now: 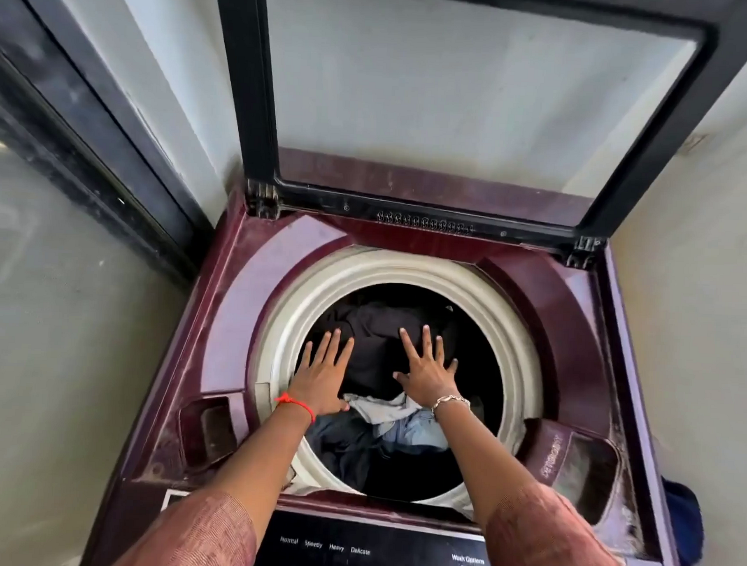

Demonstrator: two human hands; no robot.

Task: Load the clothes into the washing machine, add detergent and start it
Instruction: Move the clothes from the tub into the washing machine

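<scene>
I look down into the washing machine (242, 302). Its lid (252, 85) stands up at 12 o'clock, and I can see the wall through its glass. The round white ring (284, 321) of the tub sits in the middle of the dark red top.

The clothes are inside the tub. A big black cloth (373, 347) lies on top, from the middle up to 12 o'clock. A white cloth (383, 407) peeks out just below the middle. A light blue cloth (421, 428) touches it at 5 o'clock. More dark clothes (343, 444) lie at 7 o'clock.

My left hand (323, 374) is at 9 o'clock in the tub. Its grip is wide, with the fingers straight and close together, flat on the black cloth. It holds nothing. A red thread (298, 403) goes round that wrist.

My right hand (428, 370) is near the middle, a little toward 1 o'clock. Its grip is wide too, with the fingers spread out flat on the black cloth. A shiny bracelet (450, 400) is on that wrist.

The button panel (351, 551) is at 6 o'clock, under my arms. I can read "Normal", "Speedy", "Heavy" and "Delicate" on it. One small pocket (209, 429) is set into the top at 8 o'clock and a bigger pocket (586, 472) at 4 o'clock. A dark blue thing (686, 523) sticks out beside the machine at 4 o'clock; I cannot tell what it is.
</scene>
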